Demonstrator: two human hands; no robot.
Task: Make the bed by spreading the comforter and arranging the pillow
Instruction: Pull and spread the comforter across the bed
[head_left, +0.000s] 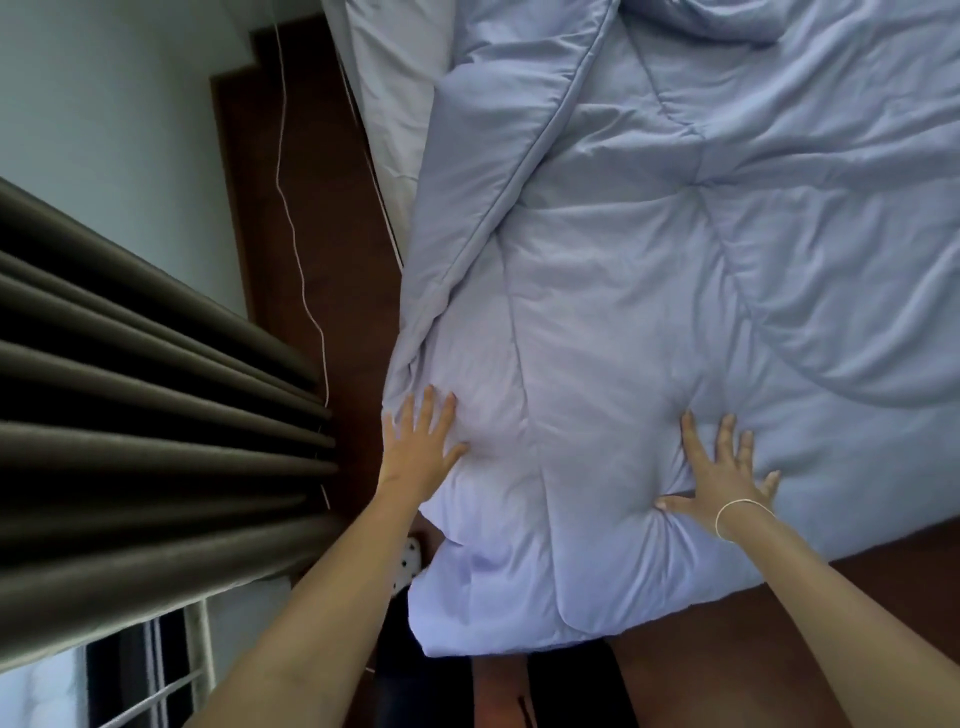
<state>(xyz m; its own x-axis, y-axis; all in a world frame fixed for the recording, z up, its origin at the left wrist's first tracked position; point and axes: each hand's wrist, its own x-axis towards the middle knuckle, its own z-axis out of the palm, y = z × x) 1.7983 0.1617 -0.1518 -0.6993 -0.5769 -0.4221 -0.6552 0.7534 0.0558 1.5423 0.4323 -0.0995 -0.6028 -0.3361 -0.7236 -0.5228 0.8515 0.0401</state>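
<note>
A: Two hands lie flat on the comforter (649, 291) in the head view. The left hand (421, 447) is at lower centre-left of the frame, on the comforter's left edge; the right hand (722, 473) is at lower right of centre, near the comforter's near edge.

B: How do the fingers lie?

A: On both hands the fingers are straight and spread apart, palms down, pressing into the padding. Neither hand curls round the fabric. A thin bracelet (743, 514) circles the right wrist.

B: And the comforter itself?

A: Pale blue, quilted, covering most of the right and centre of the frame. Its lower corner hangs over the bed's edge at bottom centre. A piped edge (540, 135) runs diagonally from upper centre down toward the left hand, where the comforter is folded over itself. At the top of the frame it is bunched into rumpled folds.

B: Anything beneath it?

A: A strip of lighter sheet (389, 88) shows at upper centre-left, just beside the comforter's left edge.

B: Any pillow?

A: I cannot tell one apart from the bunched fabric at the top.

B: And round the bed?

A: Dark brown floor (322, 218) to the left, a thin white cord (296, 234) running down it, and pleated grey-brown curtains (130, 395) filling the left side.
</note>
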